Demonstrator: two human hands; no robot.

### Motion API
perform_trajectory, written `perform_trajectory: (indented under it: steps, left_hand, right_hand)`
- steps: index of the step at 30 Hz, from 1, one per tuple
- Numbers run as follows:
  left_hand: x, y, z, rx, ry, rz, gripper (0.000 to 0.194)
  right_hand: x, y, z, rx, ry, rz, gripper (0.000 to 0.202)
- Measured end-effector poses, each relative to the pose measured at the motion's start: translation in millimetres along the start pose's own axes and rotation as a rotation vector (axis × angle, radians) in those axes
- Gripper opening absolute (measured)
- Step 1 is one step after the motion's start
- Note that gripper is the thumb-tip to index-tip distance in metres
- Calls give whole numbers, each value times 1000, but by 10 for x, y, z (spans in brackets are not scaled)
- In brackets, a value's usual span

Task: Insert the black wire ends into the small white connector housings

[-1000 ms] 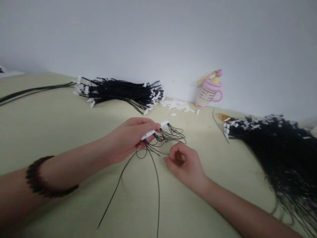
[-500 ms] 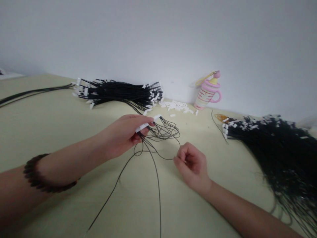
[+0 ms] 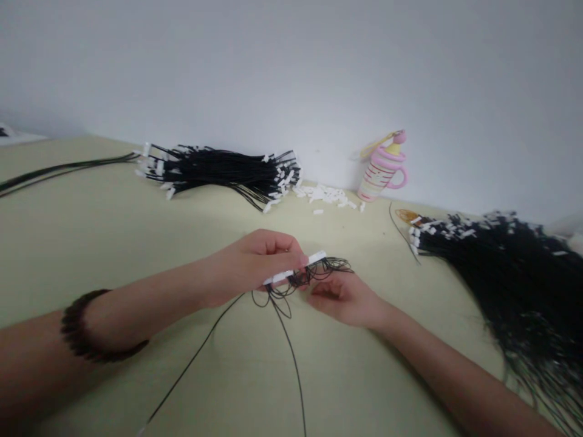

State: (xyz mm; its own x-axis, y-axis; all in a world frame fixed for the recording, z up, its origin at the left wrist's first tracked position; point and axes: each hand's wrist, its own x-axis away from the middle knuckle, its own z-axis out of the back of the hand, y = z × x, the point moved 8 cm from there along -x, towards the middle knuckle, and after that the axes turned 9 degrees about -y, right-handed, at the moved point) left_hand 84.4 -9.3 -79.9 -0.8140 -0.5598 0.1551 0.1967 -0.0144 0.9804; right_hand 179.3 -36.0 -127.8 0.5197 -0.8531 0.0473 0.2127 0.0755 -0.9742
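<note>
My left hand pinches a long white connector strip, which shows on both sides of the fingertips. Thin black wires loop out of the strip toward the right. Two longer wires trail from its left part down over the table. Close by on the right, my right hand has its fingers curled together beside the wire loops. Whatever lies between those fingers is too small to make out.
A bundle of black wires with white connectors lies at the back left. Loose white pieces are scattered near a pink cup by the wall. A large black wire pile covers the table's right side.
My left hand has moved right and toward me with the strip. My right hand has come in close to it, and the wire loops are now bunched between the hands.
</note>
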Motion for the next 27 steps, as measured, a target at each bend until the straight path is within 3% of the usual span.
perform_trajectory:
  steps: [4,7,10,16,18,20,23,27]
  left_hand:
    - [-40,-13,67,-174,56,-32,21]
    - [-69,-45,64,-274,51,-44,21]
    - [-77,-57,33,-336,42,-54,21]
    - [-84,-82,25,-337,56,-44,20]
    - [-98,-109,44,-330,69,-38,20]
    - [-117,-167,68,-308,87,-20,22]
    - [-147,-280,103,-217,127,0,26]
    - [-176,-402,128,-19,171,28,25]
  right_hand:
    - [28,42,-13,-295,-172,-159,23]
    - [80,159,-70,-576,-192,-381,26]
    - [116,249,-126,-628,-180,-538,32]
    - [82,286,-5,-633,85,-542,25]
    - [105,276,24,-487,137,-553,31]
    - [104,195,21,-203,138,-506,36]
    - [60,-39,-88,169,146,-279,32]
    - [35,-254,-254,379,214,20,14]
